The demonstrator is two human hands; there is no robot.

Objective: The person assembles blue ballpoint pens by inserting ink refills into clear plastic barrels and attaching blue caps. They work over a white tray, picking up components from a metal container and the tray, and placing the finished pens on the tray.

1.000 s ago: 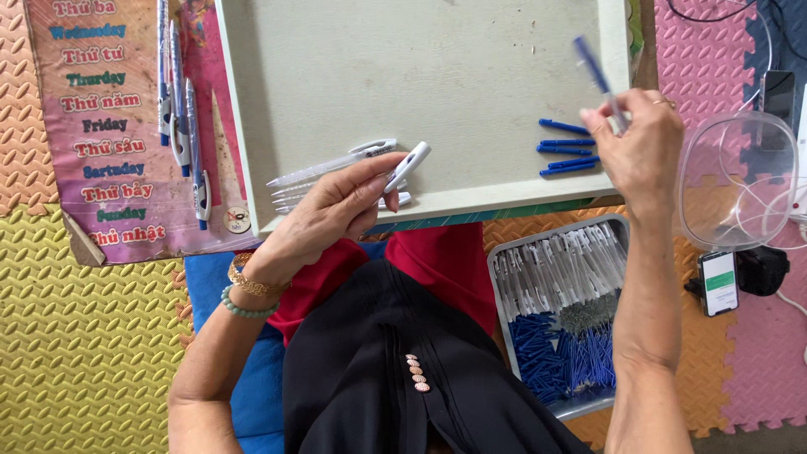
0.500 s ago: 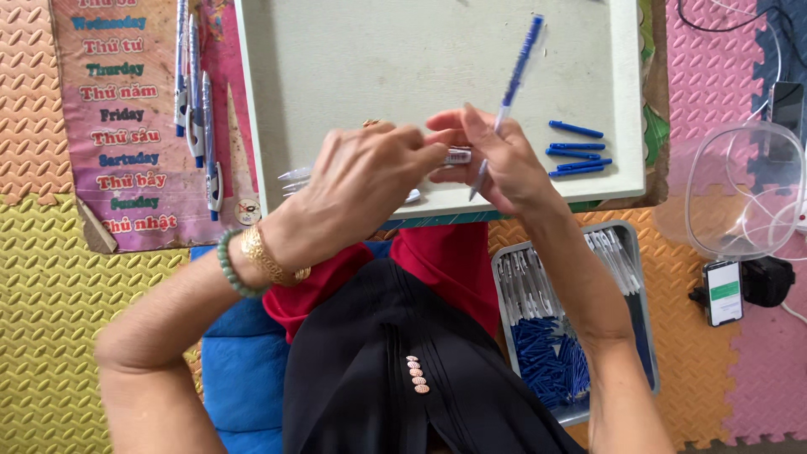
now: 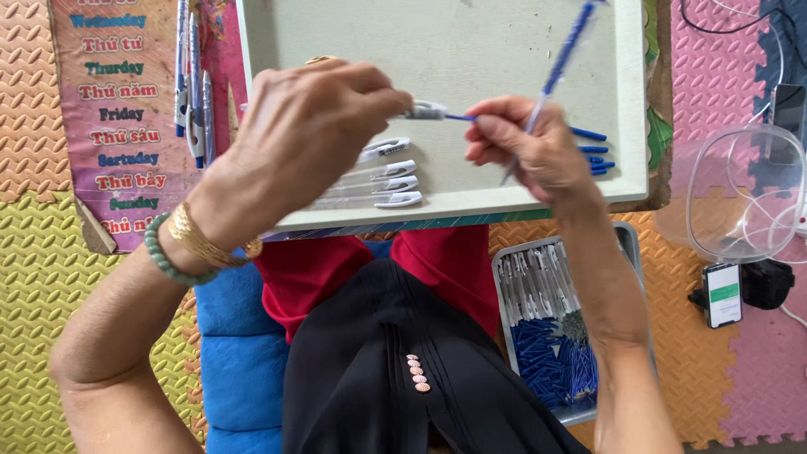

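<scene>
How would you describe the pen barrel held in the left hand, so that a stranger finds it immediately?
Start at the pale grey tray across the person's lap. Above its near half, the left hand pinches a clear pen barrel with a white clip. Unlike the spare barrels lying flat on the tray, it is lifted, with a blue refill entering its end.

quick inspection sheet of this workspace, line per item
surface: pale board across the lap, on coloured foam mats
job's things: white pen barrel in left hand; blue refill in right hand; more barrels and blue parts on the board
clutter: metal tray of barrels and blue parts; finished pens on the poster
grippers: both hands' fingers closed on pen parts
cables: white cable and dark cable at right
surroundings: clear plastic container, phone, blue cushion
</scene>
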